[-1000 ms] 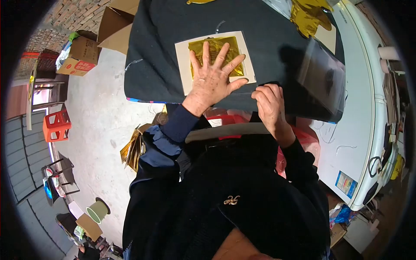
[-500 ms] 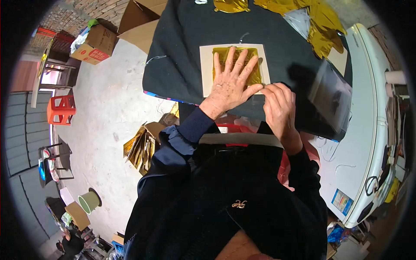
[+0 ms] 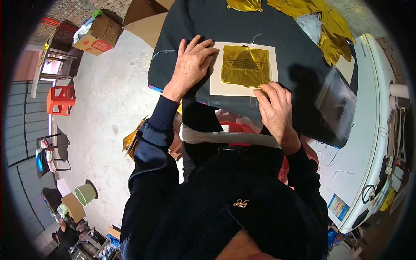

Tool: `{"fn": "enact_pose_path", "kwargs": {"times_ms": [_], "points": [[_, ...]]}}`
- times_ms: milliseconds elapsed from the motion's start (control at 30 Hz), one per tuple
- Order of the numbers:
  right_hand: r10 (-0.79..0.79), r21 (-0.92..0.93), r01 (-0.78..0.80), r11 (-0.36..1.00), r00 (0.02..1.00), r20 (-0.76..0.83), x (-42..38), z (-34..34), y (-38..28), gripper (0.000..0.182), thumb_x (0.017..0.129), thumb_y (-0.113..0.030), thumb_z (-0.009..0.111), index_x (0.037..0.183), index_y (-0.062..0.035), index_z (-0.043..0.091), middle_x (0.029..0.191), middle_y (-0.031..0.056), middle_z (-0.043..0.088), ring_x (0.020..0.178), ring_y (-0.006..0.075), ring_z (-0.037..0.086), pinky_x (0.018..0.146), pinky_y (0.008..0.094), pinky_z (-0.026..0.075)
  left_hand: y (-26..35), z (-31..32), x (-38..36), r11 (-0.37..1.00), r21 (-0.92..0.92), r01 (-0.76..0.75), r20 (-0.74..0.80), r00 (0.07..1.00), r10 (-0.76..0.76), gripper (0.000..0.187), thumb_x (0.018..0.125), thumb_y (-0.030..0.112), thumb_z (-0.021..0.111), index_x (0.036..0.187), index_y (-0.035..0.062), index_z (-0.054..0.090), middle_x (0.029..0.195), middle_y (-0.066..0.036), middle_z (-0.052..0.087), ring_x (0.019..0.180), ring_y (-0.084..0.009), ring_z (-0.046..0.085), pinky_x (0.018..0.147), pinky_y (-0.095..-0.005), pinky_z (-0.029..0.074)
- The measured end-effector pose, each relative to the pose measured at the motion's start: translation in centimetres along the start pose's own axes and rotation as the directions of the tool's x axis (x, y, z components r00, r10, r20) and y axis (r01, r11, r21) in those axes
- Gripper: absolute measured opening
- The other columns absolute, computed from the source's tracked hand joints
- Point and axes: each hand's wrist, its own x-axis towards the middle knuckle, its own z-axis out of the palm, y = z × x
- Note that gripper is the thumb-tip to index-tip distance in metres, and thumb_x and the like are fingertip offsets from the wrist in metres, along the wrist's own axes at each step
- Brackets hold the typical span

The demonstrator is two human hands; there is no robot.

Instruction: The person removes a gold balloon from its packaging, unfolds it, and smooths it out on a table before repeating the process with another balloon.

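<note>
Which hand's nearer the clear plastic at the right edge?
Right. The right hand is left of that plastic, by a corner of the gold sheet; the left hand is farther left.

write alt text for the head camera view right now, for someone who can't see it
A person's left hand rests at the left edge of a pale board on a dark cloth, while the right hand touches the near right corner of a gold foil sheet lying on it.

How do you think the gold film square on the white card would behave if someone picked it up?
The gold film square looks thin and wrinkled, so probably floppy and light. Its glossy shine suggests it might slide on the card.
</note>
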Motion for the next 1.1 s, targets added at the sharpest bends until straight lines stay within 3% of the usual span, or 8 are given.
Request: {"fn": "enact_pose_path", "kwargs": {"times_ms": [133,233,433,567,600,700,800,1100], "points": [[-0.019,-0.006,0.019,1.0,1.0,-0.001,-0.1,0.2,0.2,0.043,0.074,-0.006,0.077,0.116,-0.0085,0.069,0.119,0.0078,0.063,0.117,0.0279,0.058,0.095,0.0442,0.044,0.5,0.3,-0.1,0.998,-0.042,0.041,0.109,0.993,-0.036,0.03,0.102,0.022,0.063,0.131,0.0186,0.069,0.145,-0.003,0.059,0.146,-0.0288,0.043,0.125,-0.0564,0.021],[-0.019,0.013,0.018,1.0,1.0,0.022,-0.4,0.2,0.0,0.041,0.076,-0.007,0.076,0.116,-0.0087,0.069,0.118,0.0077,0.063,0.116,0.0279,0.059,0.095,0.0442,0.045,0.4,0.7,-0.5,0.999,-0.033,0.022,0.083,0.996,-0.02,0.032,0.101,0.027,0.063,0.131,0.0192,0.068,0.146,-0.003,0.059,0.145,-0.0283,0.043,0.125,-0.0585,0.02],[-0.02,0.004,0.021,1.0,1.0,-0.005,-0.7,0.8,-0.1,0.038,0.079,-0.008,0.075,0.116,-0.0127,0.07,0.123,0.0084,0.06,0.12,0.0284,0.055,0.097,0.0457,0.044,1.9,-0.1,0.3,0.989,0.148,-0.004,0.114,0.993,-0.013,0.04,0.098,0.035,0.063,0.135,0.0208,0.065,0.139,-0.005,0.061,0.143,-0.0304,0.045,0.124,-0.0631,0.015],[-0.018,-0.008,0.018,1.0,1.0,0.021,-0.6,1.3,-0.2,0.042,0.08,-0.01,0.076,0.121,-0.0146,0.068,0.127,0.009,0.057,0.123,0.0294,0.053,0.1,0.0476,0.043,2.2,0.0,1.8,0.979,0.196,-0.051,0.057,0.998,0.04,0.039,0.1,0.029,0.061,0.139,0.0211,0.062,0.134,-0.008,0.062,0.141,-0.031,0.046,0.124,-0.0605,0.02],[-0.021,-0.009,0.021,1.0,0.999,0.03,-0.6,1.4,-0.1,0.043,0.08,-0.01,0.076,0.122,-0.0146,0.067,0.128,0.0092,0.056,0.123,0.0296,0.052,0.1,0.0479,0.043,2.0,0.3,2.1,0.976,0.204,-0.074,0.027,0.997,0.07,0.038,0.101,0.025,0.059,0.139,0.0196,0.062,0.133,-0.01,0.062,0.138,-0.0303,0.048,0.121,-0.0551,0.028],[-0.018,-0.011,0.019,1.0,0.999,0.051,-0.6,1.4,0.1,0.045,0.081,-0.01,0.076,0.124,-0.0144,0.066,0.128,0.0101,0.056,0.123,0.0303,0.052,0.1,0.0484,0.042,1.4,1.4,2.2,0.981,0.173,-0.083,0.059,0.996,0.074,0.037,0.102,0.024,0.059,0.139,0.0166,0.062,0.132,-0.01,0.062,0.135,-0.0294,0.05,0.117,-0.0502,0.035],[-0.003,-0.007,0.004,1.0,0.998,0.06,-0.9,1.6,0.3,0.046,0.081,-0.011,0.076,0.125,-0.0144,0.066,0.128,0.011,0.056,0.123,0.0309,0.052,0.101,0.048,0.043,1.3,1.5,1.7,1.0,0.01,-0.026,0.039,0.999,0.026,0.038,0.102,0.025,0.059,0.137,0.0133,0.062,0.133,-0.011,0.061,0.133,-0.0297,0.051,0.113,-0.0481,0.038],[0.058,-0.055,-0.054,0.997,0.996,0.073,-1.0,1.4,-0.1,0.051,0.081,-0.011,0.074,0.131,-0.0082,0.062,0.131,0.0135,0.055,0.126,0.033,0.051,0.104,0.0488,0.043,0.9,1.4,1.4,0.999,-0.008,-0.034,0.028,0.999,0.035,0.038,0.1,0.028,0.06,0.134,0.0116,0.064,0.135,-0.013,0.058,0.131,-0.0309,0.051,0.111,-0.0474,0.04]]}}
